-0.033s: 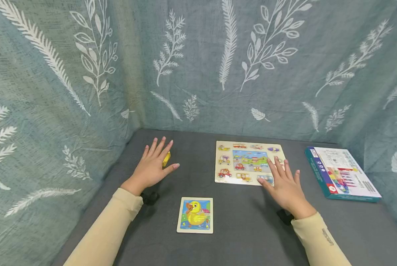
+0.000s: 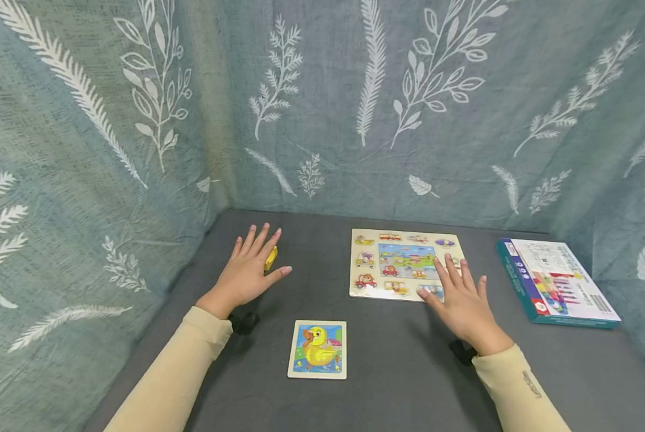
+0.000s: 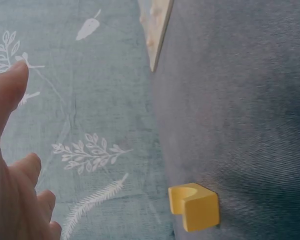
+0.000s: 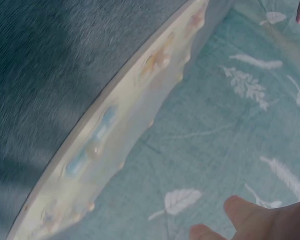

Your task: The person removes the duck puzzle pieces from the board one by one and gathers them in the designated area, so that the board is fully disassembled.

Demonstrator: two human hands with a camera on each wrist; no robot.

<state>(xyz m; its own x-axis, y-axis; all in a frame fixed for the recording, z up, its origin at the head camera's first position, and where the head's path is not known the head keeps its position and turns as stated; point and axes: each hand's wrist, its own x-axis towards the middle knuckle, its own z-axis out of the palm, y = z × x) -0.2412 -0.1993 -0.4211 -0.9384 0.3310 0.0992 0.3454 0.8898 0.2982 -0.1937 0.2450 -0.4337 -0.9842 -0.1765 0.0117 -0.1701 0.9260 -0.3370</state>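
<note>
My left hand (image 2: 242, 273) is held over the left part of the table, fingers straight and spread, with nothing in it. Partly hidden behind it in the head view is a yellow block; the left wrist view shows this yellow arch block (image 3: 201, 212) with a rounded notch. My right hand (image 2: 465, 306), likewise spread and holding nothing, hovers at the lower right corner of a wooden vehicle puzzle board (image 2: 373, 290). Its fingers overlap the board's right side and hide some pieces. Between the two hands, nearer to me, lies a small square duck puzzle (image 2: 318, 350).
A flat teal and white box (image 2: 562, 282) with coloured pictures lies at the right of the dark grey table (image 2: 387, 384). A blue-green curtain (image 2: 333, 108) with white leaf prints hangs behind the table and along both sides.
</note>
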